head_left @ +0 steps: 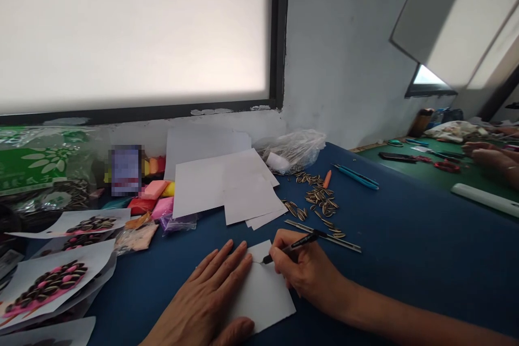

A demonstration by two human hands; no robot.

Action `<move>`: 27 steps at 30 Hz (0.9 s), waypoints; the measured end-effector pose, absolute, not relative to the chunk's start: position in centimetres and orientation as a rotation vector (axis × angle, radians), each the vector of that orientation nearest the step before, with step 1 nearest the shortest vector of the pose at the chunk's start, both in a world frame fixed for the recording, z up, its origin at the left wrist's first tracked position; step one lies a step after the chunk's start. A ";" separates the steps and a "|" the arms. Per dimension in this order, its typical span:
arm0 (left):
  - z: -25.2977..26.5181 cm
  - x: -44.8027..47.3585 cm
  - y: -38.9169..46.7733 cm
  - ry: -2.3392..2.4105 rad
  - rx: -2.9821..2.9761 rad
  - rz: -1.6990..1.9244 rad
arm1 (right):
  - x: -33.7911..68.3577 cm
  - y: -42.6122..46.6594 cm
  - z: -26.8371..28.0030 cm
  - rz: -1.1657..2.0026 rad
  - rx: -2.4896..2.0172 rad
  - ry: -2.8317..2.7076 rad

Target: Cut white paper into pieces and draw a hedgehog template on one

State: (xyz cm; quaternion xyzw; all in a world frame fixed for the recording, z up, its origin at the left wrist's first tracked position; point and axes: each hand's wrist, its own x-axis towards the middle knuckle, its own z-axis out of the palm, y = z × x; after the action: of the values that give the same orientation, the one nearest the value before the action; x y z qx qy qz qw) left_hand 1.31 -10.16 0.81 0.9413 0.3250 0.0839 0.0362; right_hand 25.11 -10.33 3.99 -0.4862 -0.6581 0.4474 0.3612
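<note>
A small white sheet of paper (265,303) lies on the blue table in front of me. My left hand (211,286) rests flat across its left side, fingers stretched out. In my right hand (304,267) a black pen (290,247) is gripped, its tip on the upper part of the sheet. A short thin line shows by the tip. Just beyond the right hand lies a slim metal craft knife (344,243). Past it, striped sunflower seeds (322,201) are scattered around an orange stick (327,179).
Blank white sheets (203,184) are stacked toward the wall, near a plastic bag (300,148). Blue tweezers (357,177) lie right. Coloured clay packets (156,190) and seed-decorated papers (52,281) sit left. Another person's hands (492,154) are over the green table (425,178).
</note>
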 end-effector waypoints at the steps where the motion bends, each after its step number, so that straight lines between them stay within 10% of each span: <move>1: 0.8 1.3 -10.2 0.999 2.891 0.261 | 25.1 -10.4 3.9 1.172 -1.259 -1.686; 27: 0.3 1.0 -10.0 1.001 2.903 0.333 | 25.8 -11.1 4.2 1.204 -1.264 -1.654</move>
State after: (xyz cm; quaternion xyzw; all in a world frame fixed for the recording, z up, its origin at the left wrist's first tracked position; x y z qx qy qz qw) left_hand 1.00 -9.98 0.25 0.9396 0.3238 0.1079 0.0263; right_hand 25.83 -11.06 4.24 -0.4904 -0.6415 0.4670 0.3603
